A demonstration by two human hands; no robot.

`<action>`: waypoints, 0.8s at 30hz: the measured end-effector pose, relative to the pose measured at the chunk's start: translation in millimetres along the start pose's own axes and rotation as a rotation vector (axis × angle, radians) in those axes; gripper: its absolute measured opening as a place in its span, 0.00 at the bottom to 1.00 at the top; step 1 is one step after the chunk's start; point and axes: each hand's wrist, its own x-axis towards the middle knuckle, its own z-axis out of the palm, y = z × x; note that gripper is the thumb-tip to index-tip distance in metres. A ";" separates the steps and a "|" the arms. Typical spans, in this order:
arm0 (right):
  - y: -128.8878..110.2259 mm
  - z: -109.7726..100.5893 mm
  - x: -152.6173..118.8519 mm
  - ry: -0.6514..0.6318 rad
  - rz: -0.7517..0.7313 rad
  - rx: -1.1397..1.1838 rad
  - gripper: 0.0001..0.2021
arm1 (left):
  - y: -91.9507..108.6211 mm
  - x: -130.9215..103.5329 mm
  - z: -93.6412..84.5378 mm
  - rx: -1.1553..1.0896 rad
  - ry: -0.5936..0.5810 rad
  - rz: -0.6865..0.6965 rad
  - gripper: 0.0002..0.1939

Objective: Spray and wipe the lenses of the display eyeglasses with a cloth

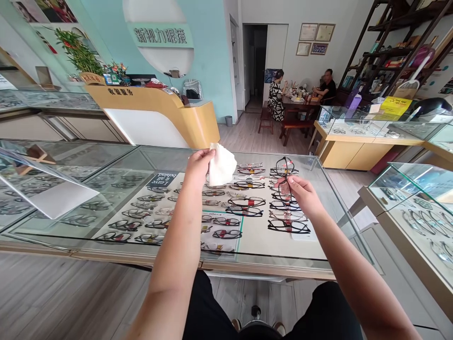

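Pinched in my left hand (200, 165) is a crumpled white cloth (222, 166), held up over the glass display case (258, 252). My right hand (303, 190) grips a pair of dark-framed glasses (285, 166), which hangs turned on end above the right part of the case. Cloth and glasses are apart. Below my right hand, several dark glasses (288, 226) lie in a column. More glasses (246, 202) with red tags are in rows between my hands, and others lie under my left forearm, which hides part of them.
A mirror-like panel (53, 193) stands on the case at the left. Behind are a yellow counter (198, 123) and two people (276, 97) at a dark table (300, 105). Another glass case (424, 212) stands at the right. A stool base (255, 311) shows between my legs.
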 end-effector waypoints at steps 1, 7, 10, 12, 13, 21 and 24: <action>0.7 0.5 -0.1 0.006 -0.007 0.008 0.22 | 1.5 -5.4 5.2 -0.051 -0.089 0.006 0.23; -4.6 7.1 -1.3 0.047 -0.031 0.117 0.21 | 7.0 -61.0 49.2 -0.126 -0.420 0.103 0.32; -11.3 10.0 -2.3 0.089 -0.066 0.149 0.21 | 6.7 -88.5 67.8 -0.083 -0.430 0.112 0.34; -14.6 11.3 -3.3 0.110 -0.078 0.148 0.22 | 4.5 -100.3 75.5 -0.052 -0.447 0.099 0.35; -15.5 11.7 -3.8 0.110 -0.072 0.145 0.23 | 2.9 -104.1 78.2 -0.036 -0.450 0.097 0.36; -6.6 14.9 -5.8 0.026 -0.056 0.065 0.23 | -7.9 -113.5 88.1 -0.085 -0.484 0.027 0.33; -6.3 19.2 -6.1 -0.004 -0.063 0.033 0.23 | -10.1 -116.9 89.8 -0.140 -0.520 0.031 0.33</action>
